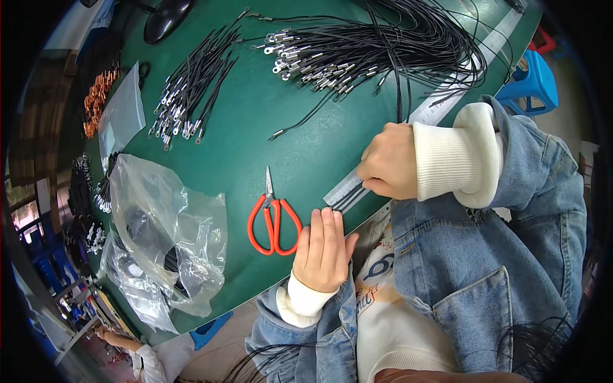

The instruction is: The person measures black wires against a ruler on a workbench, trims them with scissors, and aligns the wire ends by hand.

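Observation:
My right hand (391,161) is closed on a few black cables (348,196), which lie along a steel ruler (435,110) near the table's front edge. The cables' short ends stick out past my fingers toward the ruler's near end. My left hand (324,249) has its fingers stretched out together, fingertips touching or very close to those cable ends and the ruler's end. Just left of it lie red-handled scissors (276,231), blades pointing away from me. Behind my right hand spreads a big bundle of black cables (377,48) with silvery ring terminals.
A smaller bunch of terminal-ended cables (198,83) lies on the green table (230,147). At left are clear plastic bags (204,223) and copper-coloured parts (99,96). A black round base (167,20) stands far left. A blue stool (533,83) is at right; another person's arm (121,340) shows lower left.

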Available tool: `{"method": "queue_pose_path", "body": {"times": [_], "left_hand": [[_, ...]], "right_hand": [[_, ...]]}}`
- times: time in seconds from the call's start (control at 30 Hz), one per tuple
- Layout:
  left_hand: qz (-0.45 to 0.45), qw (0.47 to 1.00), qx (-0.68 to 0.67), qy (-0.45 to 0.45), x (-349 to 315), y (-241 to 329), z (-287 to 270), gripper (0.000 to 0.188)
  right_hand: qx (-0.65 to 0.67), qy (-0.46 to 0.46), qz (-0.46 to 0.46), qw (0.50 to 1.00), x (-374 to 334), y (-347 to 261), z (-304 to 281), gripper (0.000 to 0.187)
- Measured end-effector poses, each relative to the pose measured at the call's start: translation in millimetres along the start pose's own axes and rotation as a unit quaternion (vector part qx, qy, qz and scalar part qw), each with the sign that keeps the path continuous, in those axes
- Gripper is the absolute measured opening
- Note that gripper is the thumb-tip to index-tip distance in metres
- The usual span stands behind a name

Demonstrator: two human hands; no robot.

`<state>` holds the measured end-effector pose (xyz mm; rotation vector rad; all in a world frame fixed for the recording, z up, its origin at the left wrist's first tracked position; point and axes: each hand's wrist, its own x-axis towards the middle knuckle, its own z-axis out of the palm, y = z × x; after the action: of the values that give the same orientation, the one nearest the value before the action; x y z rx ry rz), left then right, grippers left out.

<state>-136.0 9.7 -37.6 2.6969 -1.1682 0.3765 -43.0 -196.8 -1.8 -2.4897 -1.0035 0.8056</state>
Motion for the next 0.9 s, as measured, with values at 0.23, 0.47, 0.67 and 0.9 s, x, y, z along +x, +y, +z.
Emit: {"method": "queue_pose_path", "body": {"times": [0.23, 0.47, 0.67, 0.9], "left_hand": [[0.001, 1.000, 0.014, 0.009, -8, -3, 3, 0.037], [-0.009, 1.000, 0.012, -0.004, -8, -2, 3, 0.037], [0.003, 0.999, 0.043, -0.022, -14, -7, 1, 0.033], [0.013, 0.998, 0.063, -0.029, -12, -6, 1, 0.029]], "right_hand": [[0.010, 0.008, 0.001, 1.000, 0, 0, 0, 0.019], [-0.009, 0.023, 0.000, 1.000, 1, -1, 2, 0.019], [-0.012, 0.014, 0.002, 1.000, 0, 0, 3, 0.017], [0.001, 0.024, -0.003, 1.000, -1, 2, 5, 0.018]]}}
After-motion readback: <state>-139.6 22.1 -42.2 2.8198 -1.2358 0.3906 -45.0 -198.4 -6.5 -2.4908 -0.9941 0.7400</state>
